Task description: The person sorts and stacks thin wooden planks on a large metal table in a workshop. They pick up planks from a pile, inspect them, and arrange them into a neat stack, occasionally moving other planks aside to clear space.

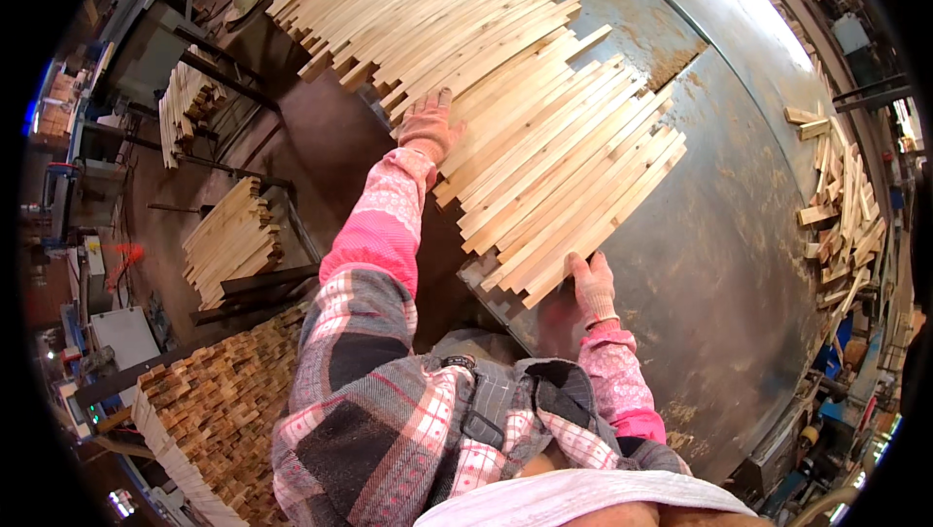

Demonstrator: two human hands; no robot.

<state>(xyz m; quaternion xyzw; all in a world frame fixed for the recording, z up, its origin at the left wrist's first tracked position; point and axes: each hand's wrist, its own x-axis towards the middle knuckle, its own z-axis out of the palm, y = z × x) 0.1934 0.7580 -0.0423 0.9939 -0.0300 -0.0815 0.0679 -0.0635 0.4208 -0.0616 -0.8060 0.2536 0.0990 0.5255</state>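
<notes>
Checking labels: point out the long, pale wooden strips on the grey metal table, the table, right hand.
Long, pale wooden strips (525, 104), head view: middle of the spread.
Grey metal table (719, 226), head view: bare top beside the strips.
Right hand (594, 289), head view: back of it.

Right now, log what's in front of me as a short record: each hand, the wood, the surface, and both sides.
left hand: spread flat on the wood strips
right hand: at the side of the nearest strip, near its end
wood strips: pale, side by side, ends uneven
table: grey metal, brown patches
right side: heap of short wood pieces
left side: stacked wood
</notes>
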